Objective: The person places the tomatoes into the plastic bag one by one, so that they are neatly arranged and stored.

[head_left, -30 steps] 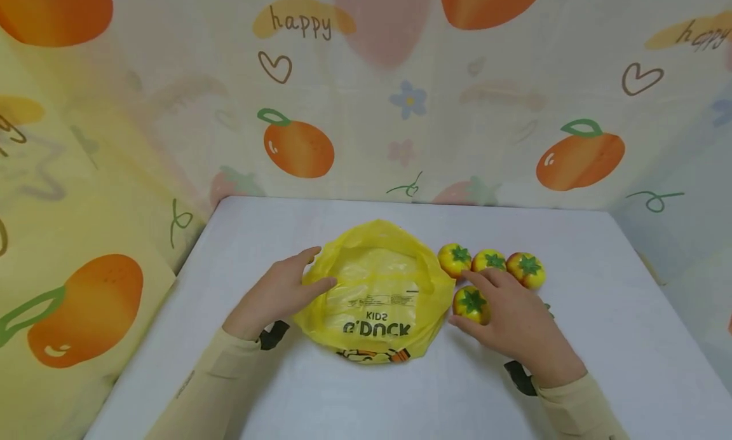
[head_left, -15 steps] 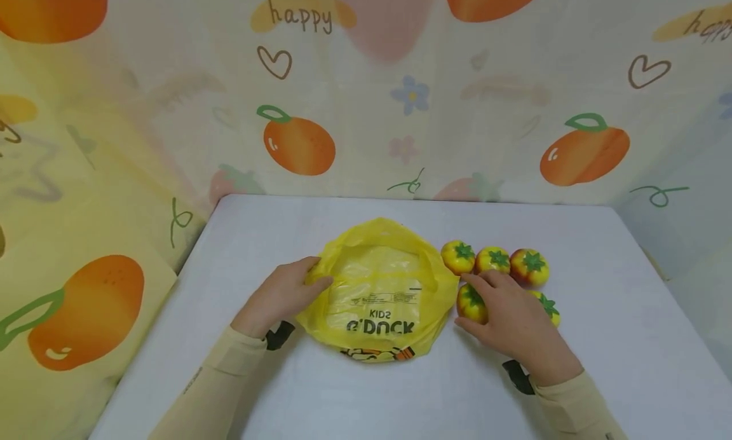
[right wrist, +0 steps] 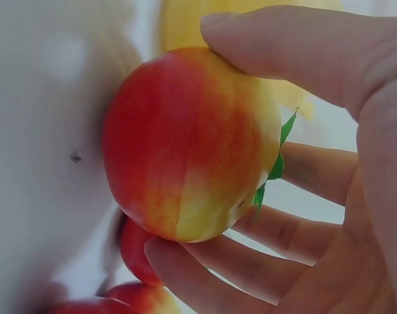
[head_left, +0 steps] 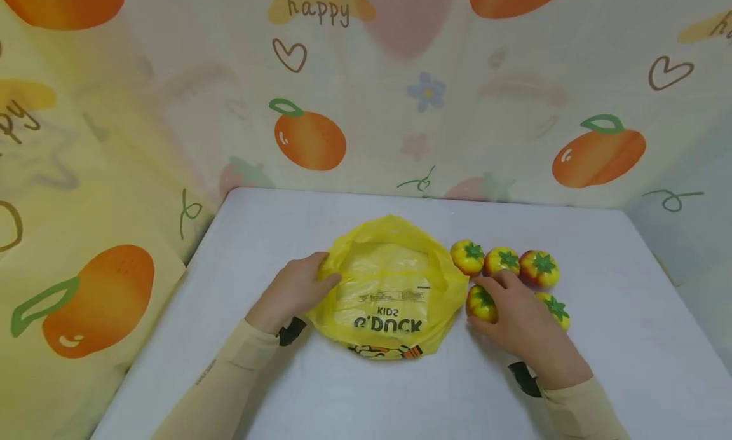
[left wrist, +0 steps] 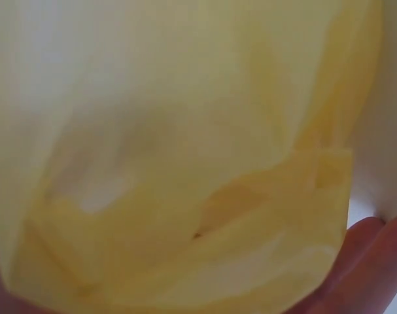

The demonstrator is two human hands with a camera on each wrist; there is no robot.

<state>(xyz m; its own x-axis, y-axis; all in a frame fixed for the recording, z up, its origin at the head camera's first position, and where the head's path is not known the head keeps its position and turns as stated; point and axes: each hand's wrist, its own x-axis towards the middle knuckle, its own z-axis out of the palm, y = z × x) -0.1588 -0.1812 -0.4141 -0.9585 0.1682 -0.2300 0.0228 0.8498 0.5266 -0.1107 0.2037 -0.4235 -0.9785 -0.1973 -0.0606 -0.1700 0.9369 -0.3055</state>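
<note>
On a white table point(head_left: 372, 398), a red-and-yellow tomato-like fruit point(right wrist: 191, 144) sits between the curled thumb and fingers of the gripping right hand point(head_left: 520, 322), beside a yellow plastic bag point(head_left: 394, 230); the left hand point(head_left: 291, 290) touches the bag, its grip unclear

yellow bag point(head_left: 383, 278): "KIDS", "DUCK", flipped | small print point(head_left: 394, 296): illegible | cloth backdrop point(head_left: 372, 103): "happy", repeated
</note>
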